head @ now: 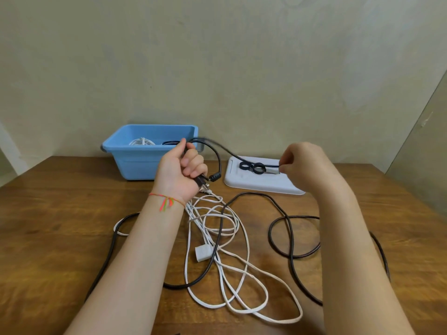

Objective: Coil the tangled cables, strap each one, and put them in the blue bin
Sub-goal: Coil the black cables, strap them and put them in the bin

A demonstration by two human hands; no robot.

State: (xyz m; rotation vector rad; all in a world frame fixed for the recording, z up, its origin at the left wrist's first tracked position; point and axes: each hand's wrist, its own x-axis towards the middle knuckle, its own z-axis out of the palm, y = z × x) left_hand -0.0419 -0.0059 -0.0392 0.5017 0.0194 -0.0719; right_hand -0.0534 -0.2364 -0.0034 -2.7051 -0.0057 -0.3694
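Here, our left hand (182, 169) clenches the plug end of a black cable (219, 160), fingers curled round a first short loop, while our right hand (303, 163) pinches the same cable further along and draws it taut above the white tray (263, 184) holding the straps (252, 166). We judge the job partly done: the blue bin (135, 158) at the back already holds one white coil (142, 141) and one dark coil (170, 142). Still left, as we read it, are this black cable, most of which trails in loose loops across the table (60, 213), and the white cable (232, 262) lying tangled between our forearms, neither yet strapped. The table is worn brown wood, pushed against a plain, scuffed beige wall (242, 68)
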